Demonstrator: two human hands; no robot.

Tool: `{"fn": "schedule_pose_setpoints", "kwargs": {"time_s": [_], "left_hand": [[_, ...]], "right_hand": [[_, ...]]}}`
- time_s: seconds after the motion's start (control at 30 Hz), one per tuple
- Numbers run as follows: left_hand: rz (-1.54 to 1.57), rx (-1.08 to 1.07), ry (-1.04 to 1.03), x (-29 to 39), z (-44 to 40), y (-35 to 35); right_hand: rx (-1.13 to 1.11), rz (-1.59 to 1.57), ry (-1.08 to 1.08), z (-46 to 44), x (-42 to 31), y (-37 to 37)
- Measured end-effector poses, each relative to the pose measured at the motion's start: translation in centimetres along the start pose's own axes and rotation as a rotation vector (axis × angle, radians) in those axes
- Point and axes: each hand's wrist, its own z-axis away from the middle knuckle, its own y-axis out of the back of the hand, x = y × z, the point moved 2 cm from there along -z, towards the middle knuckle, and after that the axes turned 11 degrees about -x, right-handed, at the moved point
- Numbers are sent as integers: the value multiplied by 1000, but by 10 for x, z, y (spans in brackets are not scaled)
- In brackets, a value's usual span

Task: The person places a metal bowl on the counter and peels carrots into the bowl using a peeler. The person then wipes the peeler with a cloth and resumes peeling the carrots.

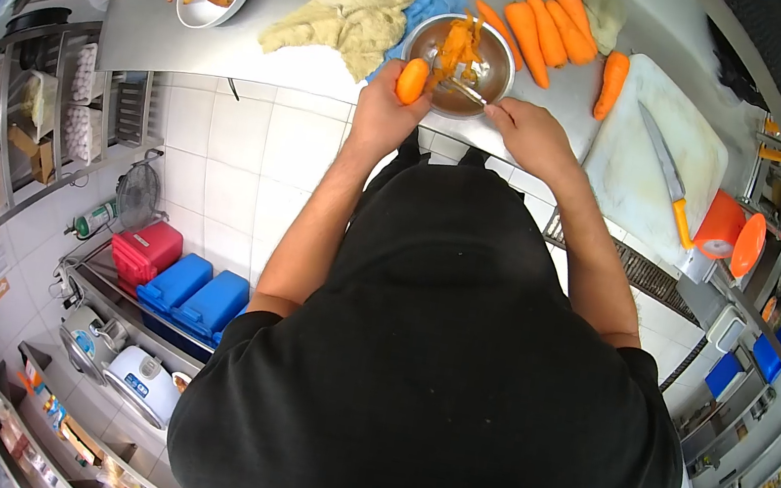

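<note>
My left hand point(387, 114) is closed around a carrot point(412, 80), whose rounded orange end points up between thumb and fingers. In my right hand point(528, 136) is a peeler point(465, 91), its metal end reaching toward the carrot over the near side of a metal bowl point(507, 79). Orange peelings point(460, 46) lie heaped inside that bowl. Several whole carrots point(543, 34) rest to the right of the bowl. A single carrot point(611, 85) lies apart from them, beside the cutting board.
On the right, a white cutting board point(636, 164) carries a knife point(663, 163) with a yellow handle. Left of the bowl are a yellowish cloth point(347, 23) and a blue cloth point(437, 1). A white bowl point(205, 15) with cooked poultry stands farther left. Orange containers point(720, 226) sit by the board.
</note>
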Motion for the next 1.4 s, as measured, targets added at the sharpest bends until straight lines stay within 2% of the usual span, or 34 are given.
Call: {"fn": "schedule_pose_setpoints", "kwargs": {"time_s": [0.13,0.43,0.63,0.93,1.4], "left_hand": [[-104,-21,-30,18,-10,-6],[-151,47,-121,15,-27,-19],[-136,-18,-152,28,-23,-24],[-206,42,-124,25,-26,-27],[-280,19,-32,19,-24,-25]], "right_hand": [[76,173,-50,8,-12,5],[174,145,-17,20,-13,1],[204,181,-1,23,-14,-2],[225,207,46,23,-17,-3],[282,185,81,18,-12,-2]]}}
